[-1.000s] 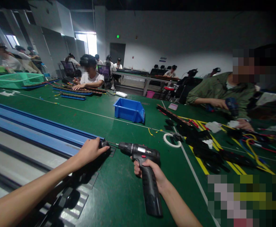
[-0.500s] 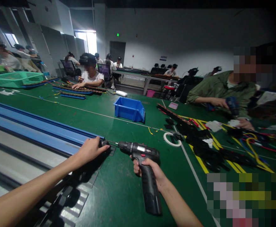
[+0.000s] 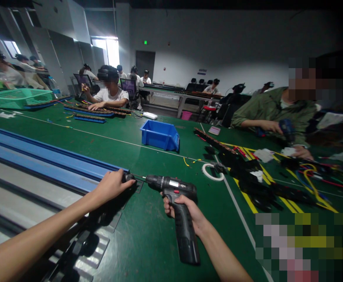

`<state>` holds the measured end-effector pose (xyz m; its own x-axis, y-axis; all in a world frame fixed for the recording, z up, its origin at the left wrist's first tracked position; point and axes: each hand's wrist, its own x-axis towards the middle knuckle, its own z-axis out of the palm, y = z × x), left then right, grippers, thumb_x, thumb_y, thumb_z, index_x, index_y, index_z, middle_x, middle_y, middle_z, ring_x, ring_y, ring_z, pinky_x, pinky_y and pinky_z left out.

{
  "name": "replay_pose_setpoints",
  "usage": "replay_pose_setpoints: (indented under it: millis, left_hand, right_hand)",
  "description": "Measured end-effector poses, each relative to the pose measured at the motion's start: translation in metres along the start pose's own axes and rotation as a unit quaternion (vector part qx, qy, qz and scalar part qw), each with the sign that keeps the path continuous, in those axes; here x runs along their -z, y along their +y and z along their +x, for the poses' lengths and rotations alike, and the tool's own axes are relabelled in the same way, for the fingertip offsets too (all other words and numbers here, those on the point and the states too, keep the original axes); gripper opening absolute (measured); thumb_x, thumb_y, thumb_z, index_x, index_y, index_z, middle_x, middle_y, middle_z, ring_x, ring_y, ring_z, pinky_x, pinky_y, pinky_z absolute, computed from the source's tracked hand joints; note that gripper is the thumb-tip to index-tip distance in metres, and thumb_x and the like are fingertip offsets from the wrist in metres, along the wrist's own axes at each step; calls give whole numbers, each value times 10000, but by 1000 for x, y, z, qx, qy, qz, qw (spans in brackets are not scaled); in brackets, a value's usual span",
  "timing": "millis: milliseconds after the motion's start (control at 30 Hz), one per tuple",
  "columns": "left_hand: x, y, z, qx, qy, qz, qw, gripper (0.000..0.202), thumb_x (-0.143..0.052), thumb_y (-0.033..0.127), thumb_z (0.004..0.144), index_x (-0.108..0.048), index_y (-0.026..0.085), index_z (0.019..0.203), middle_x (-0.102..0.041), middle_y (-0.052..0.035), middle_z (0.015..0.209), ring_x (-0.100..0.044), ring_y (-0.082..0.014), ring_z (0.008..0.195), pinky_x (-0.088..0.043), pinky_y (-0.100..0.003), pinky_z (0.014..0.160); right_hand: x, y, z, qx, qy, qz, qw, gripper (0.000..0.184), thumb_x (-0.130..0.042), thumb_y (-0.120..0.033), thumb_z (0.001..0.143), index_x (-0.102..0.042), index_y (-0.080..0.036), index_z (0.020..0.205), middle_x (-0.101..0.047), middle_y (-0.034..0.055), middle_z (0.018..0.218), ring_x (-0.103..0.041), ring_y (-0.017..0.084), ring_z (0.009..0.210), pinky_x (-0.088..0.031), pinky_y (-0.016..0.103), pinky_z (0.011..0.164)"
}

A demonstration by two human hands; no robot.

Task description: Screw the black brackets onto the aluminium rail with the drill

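Left arm (image 3: 51, 221) in long from near left! | left hand (image 3: 112, 184): fingers bent, thumb pointing right | right arm (image 3: 221, 248) from near right, right hand (image 3: 190, 211) fisted!

"What colour is the drill (image 3: 185, 227)?"
"Black, with a red switch (image 3: 176, 191) and a white label (image 3: 173, 183)."
"And the rails (image 3: 27, 163)?"
"Blue and silver-grey, striped with black."
"The worktop (image 3: 148, 243)?"
"Green, crossed by white and yellow lines (image 3: 245, 196)."
"Bin (image 3: 158, 138)?"
"Plain blue; the basket (image 3: 18, 101) is mint green, the ring (image 3: 215, 178) white."
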<state>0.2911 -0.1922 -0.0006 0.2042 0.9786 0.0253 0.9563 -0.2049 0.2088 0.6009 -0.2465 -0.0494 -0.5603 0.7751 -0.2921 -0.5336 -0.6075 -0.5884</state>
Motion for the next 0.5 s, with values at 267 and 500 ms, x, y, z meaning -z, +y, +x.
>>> replay_pose_setpoints:
  millis: [267, 500]
  left_hand:
    - [-2, -2, 0, -6, 1, 10, 1000, 574, -408, 694, 871, -588, 152, 922, -691, -127, 786, -651, -281, 756, -329, -311, 613]
    - [0, -1, -1, -14, 1, 6, 1000, 580, -403, 691, 876, -589, 143, 921, -690, -130, 783, -645, -272, 732, -319, -306, 596]
  right_hand:
    - [-9, -3, -1, 0, 7, 26, 1000, 452, -596, -182, 732, -574, -61, 1167, -649, 116, 958, -624, 177, 857, -484, 288, 807]
    - [-2, -7, 3, -9, -16, 87, 996, 484, -578, -207, 700, -545, -68, 1163, -626, 87, 881, -600, 168, 782, -497, 286, 751]
